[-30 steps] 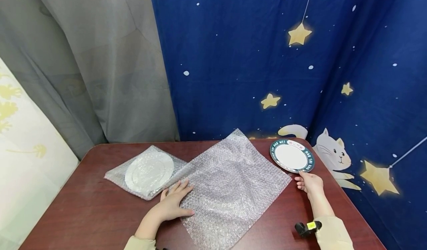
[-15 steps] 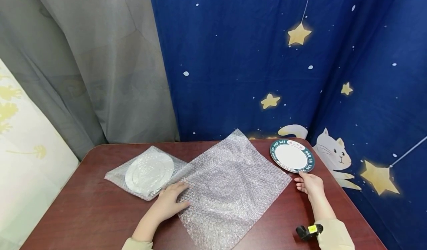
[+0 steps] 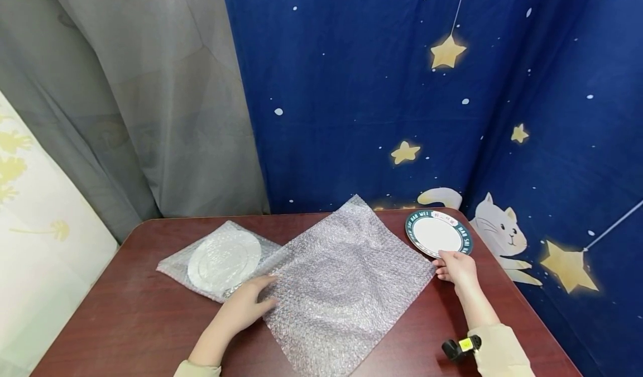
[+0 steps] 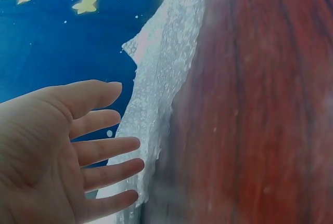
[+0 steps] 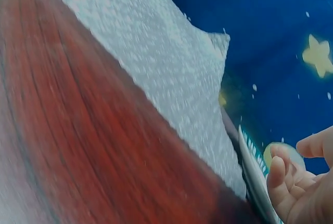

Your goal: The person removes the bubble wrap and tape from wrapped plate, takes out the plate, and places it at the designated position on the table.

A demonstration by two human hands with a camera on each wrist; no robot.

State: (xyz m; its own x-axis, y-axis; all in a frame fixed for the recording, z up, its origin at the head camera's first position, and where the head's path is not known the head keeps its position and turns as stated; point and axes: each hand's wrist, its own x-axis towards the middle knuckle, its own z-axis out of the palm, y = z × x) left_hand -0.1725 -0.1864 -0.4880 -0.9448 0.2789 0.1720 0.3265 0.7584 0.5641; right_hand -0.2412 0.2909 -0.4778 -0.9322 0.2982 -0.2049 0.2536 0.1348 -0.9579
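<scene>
A square sheet of bubble wrap (image 3: 346, 276) lies spread over the middle of the table. My left hand (image 3: 246, 304) hovers at its left edge; the left wrist view shows the fingers (image 4: 106, 145) apart and nearly straight, with nothing held. At the back right lies a plate (image 3: 434, 234) with a white centre and a dark green lettered rim. My right hand (image 3: 458, 268) reaches the plate's near rim, the tip overlapping it in the head view. In the right wrist view thumb and loosely bent fingers (image 5: 278, 172) stand apart beside the plate's edge.
To the left, a round white plate (image 3: 226, 257) lies wrapped in bubble wrap, its packet bordering on the open sheet. The reddish-brown table (image 3: 130, 310) ends at a grey curtain (image 3: 166, 114) and a blue star-patterned curtain (image 3: 326, 103). A black camera (image 3: 454, 349) sits at the right sleeve.
My left hand has drawn back to the left, off the bubble wrap's surface to its edge. My right hand has shifted left and forward along the green-rimmed plate's near rim; the plate stays put.
</scene>
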